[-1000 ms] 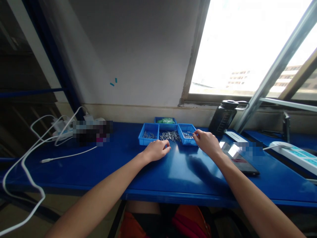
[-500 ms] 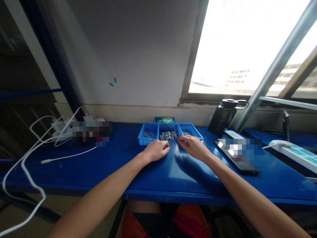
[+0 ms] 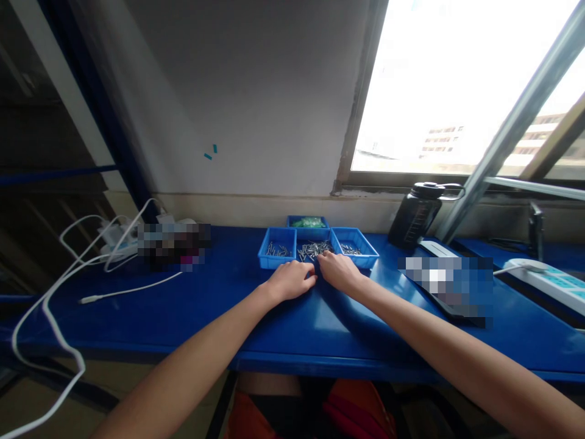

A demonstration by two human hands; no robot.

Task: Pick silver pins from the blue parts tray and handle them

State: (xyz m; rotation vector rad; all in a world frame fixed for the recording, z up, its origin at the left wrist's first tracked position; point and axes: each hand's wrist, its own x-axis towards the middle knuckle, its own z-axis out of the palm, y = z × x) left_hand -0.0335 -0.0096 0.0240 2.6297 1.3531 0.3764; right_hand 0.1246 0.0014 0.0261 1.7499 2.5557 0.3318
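Observation:
Three small blue trays stand in a row on the blue table [image 3: 192,305]: a left tray [image 3: 275,249] with a few metal pins, a middle tray [image 3: 313,248] heaped with metal pins, and a right tray [image 3: 357,249] with a few. My left hand [image 3: 291,281] rests on the table just before the middle tray, fingers curled and pressed together. My right hand [image 3: 337,271] lies beside it, fingertips at the middle tray's front edge, fingers curled. What either hand holds is too small to make out.
A fourth blue tray [image 3: 309,222] with green parts sits behind the row. A dark bottle [image 3: 415,213] stands at the right by the window. A phone [image 3: 452,302], a white power strip [image 3: 548,281] and white cables [image 3: 68,268] lie on the table.
My right hand has moved left from the right tray to the front of the middle tray, close to my left hand. My left hand has stayed in place.

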